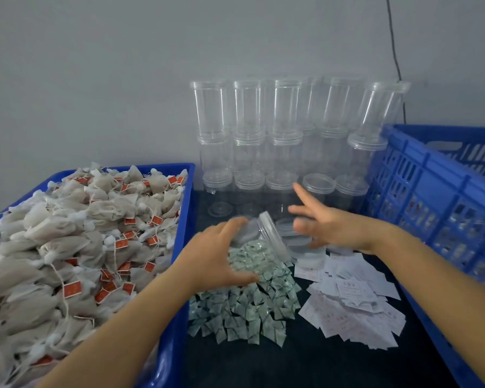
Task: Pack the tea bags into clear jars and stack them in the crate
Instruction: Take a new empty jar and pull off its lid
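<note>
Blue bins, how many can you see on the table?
2. One blue tray sits at the left, heaped with tea bags. One slotted blue crate stands at the right, partly cut off by the picture's edge. Others may lie out of view.

Tea bags [76, 242] heaped in tray; clear jars [280, 130] stacked beside blue crate [437, 197].

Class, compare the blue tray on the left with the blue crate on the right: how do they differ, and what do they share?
The tray has low, solid walls; the crate has tall walls pierced with slots. The tray is heaped with tea bags carrying red tags; what the crate holds cannot be seen from here. The tray lies beside the left hand, the crate beside the right hand. Both are blue plastic.
</note>
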Motion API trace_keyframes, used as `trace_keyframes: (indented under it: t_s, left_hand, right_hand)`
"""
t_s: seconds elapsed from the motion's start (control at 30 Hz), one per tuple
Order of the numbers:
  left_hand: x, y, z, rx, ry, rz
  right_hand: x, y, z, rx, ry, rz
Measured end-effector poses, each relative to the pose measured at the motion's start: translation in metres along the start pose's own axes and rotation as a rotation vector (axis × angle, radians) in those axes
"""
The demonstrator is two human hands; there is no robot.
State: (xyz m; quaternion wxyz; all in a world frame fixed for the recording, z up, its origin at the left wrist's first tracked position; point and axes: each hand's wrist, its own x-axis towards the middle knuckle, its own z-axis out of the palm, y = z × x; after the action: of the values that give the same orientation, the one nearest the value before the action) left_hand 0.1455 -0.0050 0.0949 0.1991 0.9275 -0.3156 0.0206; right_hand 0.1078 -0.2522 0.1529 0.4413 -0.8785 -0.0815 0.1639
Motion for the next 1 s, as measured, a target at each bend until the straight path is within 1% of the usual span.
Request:
trace_keyframes:
  t_s: [0.03,0.07,0.1,0.17,0.23,0.27,0.33,0.4,0.5,0.6,0.63,0.7,0.73,0.77,0.8,0.87,0.93,1.0]
  left_hand:
    - [0.0,0.004,0.002,0.297,0.1,0.106]
    - [0.001,0.005,0.003,0.495,0.178,0.195]
    - [0.002,0.006,0.003,0.602,0.264,0.265]
    - [0.004,0.009,0.006,0.72,0.444,0.402]
    - [0.005,0.012,0.009,0.799,0.616,0.54]
    - [0.004,0.013,0.009,0.816,0.656,0.567]
    - [0.003,0.014,0.012,0.847,0.673,0.555]
    - [0.003,0.013,0.013,0.852,0.663,0.496]
    - [0.004,0.012,0.012,0.701,0.57,0.368]
    - [0.004,0.012,0.01,0.517,0.449,0.267]
    - [0.004,0.01,0.009,0.416,0.377,0.229]
    - [0.002,0.003,0.009,0.112,0.165,0.123]
    - [0.001,0.0,0.009,-0.031,0.078,0.084]
    - [0.0,-0.002,0.01,-0.128,0.027,0.058]
    - [-0.001,-0.004,0.011,-0.201,0.02,0.039]
    - [0.002,-0.005,0.011,-0.351,0.064,0.001]
    - [0.005,-0.004,0.01,-0.537,0.132,-0.062]
    - [0.007,-0.005,0.009,-0.669,0.202,-0.125]
  right_hand:
    - [0.004,0.003,0.0,0.25,0.027,0.102]
    - [0.008,0.007,0.002,0.442,0.023,0.197]
    - [0.012,0.012,0.005,0.546,-0.017,0.275]
    - [0.017,0.019,0.017,0.64,-0.15,0.369]
    - [0.021,0.027,0.026,0.725,-0.217,0.374]
    - [0.023,0.03,0.029,0.768,-0.216,0.364]
    - [0.025,0.031,0.034,0.842,-0.186,0.33]
    - [0.028,0.031,0.036,0.794,-0.127,0.26]
    - [0.032,0.034,0.037,0.538,0.015,0.064]
    - [0.03,0.033,0.034,0.305,0.101,-0.104]
    - [0.029,0.035,0.031,0.221,0.104,-0.149]
    - [0.025,0.038,0.021,0.052,0.077,-0.197]
    - [0.022,0.039,0.016,0.012,0.073,-0.205]
    - [0.02,0.04,0.01,0.011,0.072,-0.212]
    - [0.017,0.042,0.004,0.039,0.081,-0.218]
    - [0.015,0.046,-0.007,0.14,0.134,-0.25]
    - [0.02,0.051,-0.016,0.259,0.25,-0.293]
    - [0.029,0.051,-0.019,0.364,0.408,-0.331]
